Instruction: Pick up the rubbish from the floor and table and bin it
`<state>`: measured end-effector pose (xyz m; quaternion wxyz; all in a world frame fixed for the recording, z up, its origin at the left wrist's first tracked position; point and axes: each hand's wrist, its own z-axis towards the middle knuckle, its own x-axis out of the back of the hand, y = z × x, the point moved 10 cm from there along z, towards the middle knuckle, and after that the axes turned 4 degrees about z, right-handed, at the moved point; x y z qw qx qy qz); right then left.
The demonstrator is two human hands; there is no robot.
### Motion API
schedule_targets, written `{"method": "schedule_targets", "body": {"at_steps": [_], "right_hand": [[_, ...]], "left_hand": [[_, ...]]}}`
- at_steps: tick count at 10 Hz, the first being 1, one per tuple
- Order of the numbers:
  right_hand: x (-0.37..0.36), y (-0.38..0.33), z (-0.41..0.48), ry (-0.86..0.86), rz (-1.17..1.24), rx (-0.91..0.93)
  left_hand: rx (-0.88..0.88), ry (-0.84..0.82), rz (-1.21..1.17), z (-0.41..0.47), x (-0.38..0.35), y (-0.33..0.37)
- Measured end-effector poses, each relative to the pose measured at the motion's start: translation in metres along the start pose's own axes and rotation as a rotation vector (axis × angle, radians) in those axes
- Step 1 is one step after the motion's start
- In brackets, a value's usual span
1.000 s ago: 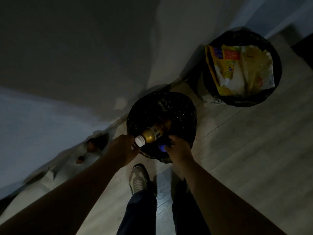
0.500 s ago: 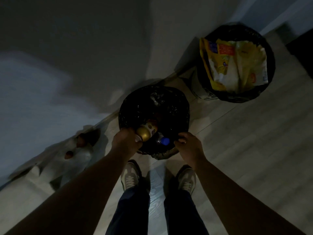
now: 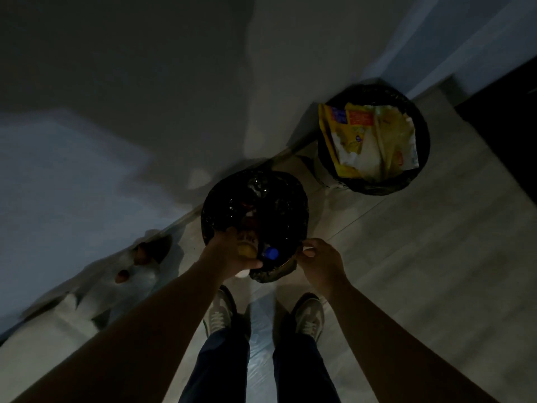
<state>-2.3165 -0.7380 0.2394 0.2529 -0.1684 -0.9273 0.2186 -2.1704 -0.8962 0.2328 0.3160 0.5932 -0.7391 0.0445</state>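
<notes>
L hand (image 3: 229, 255) grips bottle (image 3: 247, 242), label dim, over bin (image 3: 293, 205). R hand (image 3: 322, 258) at rim, fingers curled; grip unclear.

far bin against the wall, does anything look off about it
Yes. The far bin is overfull: crumpled yellow packaging fills its mouth and pokes past the rim on the wall side. The near bin looks tidier, with the left hand holding a gold bottle over it.
</notes>
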Motion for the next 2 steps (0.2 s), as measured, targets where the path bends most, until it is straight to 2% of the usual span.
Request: {"method": "schedule_targets", "body": {"at_steps": [1,2], "right_hand": [[0.011,-0.003,-0.008,-0.001,-0.008,0.018],[0.022,-0.011,-0.025,-0.004,-0.025,0.032]], "left_hand": [[-0.034,0.071,0.099,-0.005,0.012,0.003],[-0.096,0.075,0.201,-0.020,0.019,0.013]]}}
